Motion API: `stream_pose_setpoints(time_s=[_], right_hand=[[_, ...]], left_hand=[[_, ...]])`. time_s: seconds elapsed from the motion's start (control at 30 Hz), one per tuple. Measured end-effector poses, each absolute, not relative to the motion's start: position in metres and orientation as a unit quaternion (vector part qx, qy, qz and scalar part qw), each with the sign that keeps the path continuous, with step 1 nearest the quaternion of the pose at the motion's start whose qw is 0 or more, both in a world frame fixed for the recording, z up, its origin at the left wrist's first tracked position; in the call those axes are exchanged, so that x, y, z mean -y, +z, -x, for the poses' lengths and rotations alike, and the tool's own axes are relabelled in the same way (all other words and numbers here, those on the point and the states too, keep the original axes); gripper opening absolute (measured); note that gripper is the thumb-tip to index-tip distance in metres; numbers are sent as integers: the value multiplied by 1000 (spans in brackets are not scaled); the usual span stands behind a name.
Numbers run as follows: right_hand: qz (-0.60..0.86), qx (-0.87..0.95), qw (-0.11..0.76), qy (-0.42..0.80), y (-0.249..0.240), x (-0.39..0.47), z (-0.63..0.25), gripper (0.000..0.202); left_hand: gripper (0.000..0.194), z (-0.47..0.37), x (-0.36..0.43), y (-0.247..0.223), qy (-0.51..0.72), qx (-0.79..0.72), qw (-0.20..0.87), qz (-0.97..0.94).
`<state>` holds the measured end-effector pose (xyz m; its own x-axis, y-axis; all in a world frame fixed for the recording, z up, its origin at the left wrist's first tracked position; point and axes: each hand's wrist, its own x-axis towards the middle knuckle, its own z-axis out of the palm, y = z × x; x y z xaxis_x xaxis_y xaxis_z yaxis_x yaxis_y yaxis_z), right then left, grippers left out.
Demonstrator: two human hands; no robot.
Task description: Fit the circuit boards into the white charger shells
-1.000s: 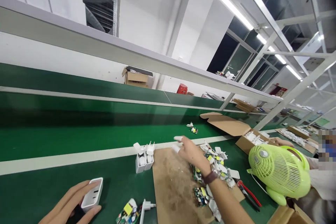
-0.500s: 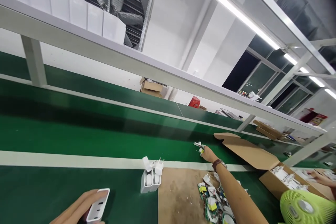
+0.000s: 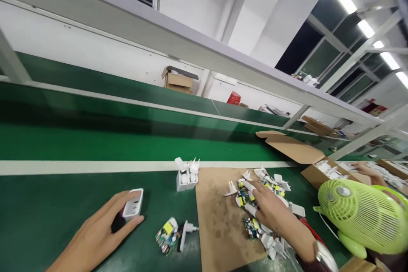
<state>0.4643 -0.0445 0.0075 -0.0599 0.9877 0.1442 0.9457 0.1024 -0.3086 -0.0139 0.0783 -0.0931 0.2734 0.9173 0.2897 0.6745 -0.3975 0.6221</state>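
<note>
In my left hand (image 3: 105,225) is a white charger housing (image 3: 133,204), its slotted end turned up, gripped between fingers and thumb above the green bench. My right hand (image 3: 267,204), with white covers on its fingertips, is at the left edge of a heap of circuit boards and white plug parts. Its thumb and finger close around a circuit board (image 3: 241,199) with yellow parts, partly hidden by the fingers. A white two-pin plug (image 3: 231,188) sits against that board; I cannot tell whether they are joined. Another circuit board (image 3: 168,233) and plug piece (image 3: 187,233) lie between my hands.
Two white housings (image 3: 186,182) holding plug parts stand beside a brown cardboard sheet (image 3: 216,225). A green fan (image 3: 363,212) is at right, near an open carton (image 3: 325,168) of white parts. Another person's hand (image 3: 366,170) is behind it. A shelf beam (image 3: 178,36) crosses above.
My right hand has come back from the bright green strip to the heap, carrying a board and plug. My left hand still holds the housing. The view has tilted down.
</note>
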Motion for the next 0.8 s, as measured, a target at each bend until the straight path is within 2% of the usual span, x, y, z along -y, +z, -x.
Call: stream_pose_setpoints(time_s=[0.13,0.27,0.33,0.43,0.63,0.8], right_hand=[[553,810,162,109,17,57,-384,62],[436,875,100,187,4,35,-301,85],[426,882,83,181,-8,17,-273,79],[452,872,101,158,-22,-6,-252,61],[481,847,128,188,-33,-5,-266,74],[485,814,225,229,-53,-4,-274,72]], left_hand=[[47,15,-73,-78,275,-493,208,-799],[45,17,-62,-71,297,-463,221,-805],[46,19,-58,-68,310,-451,233,-804],[46,23,-54,-66,320,-443,246,-801],[47,21,-54,-61,308,-439,253,-805],[46,18,-54,-58,293,-439,257,-809]])
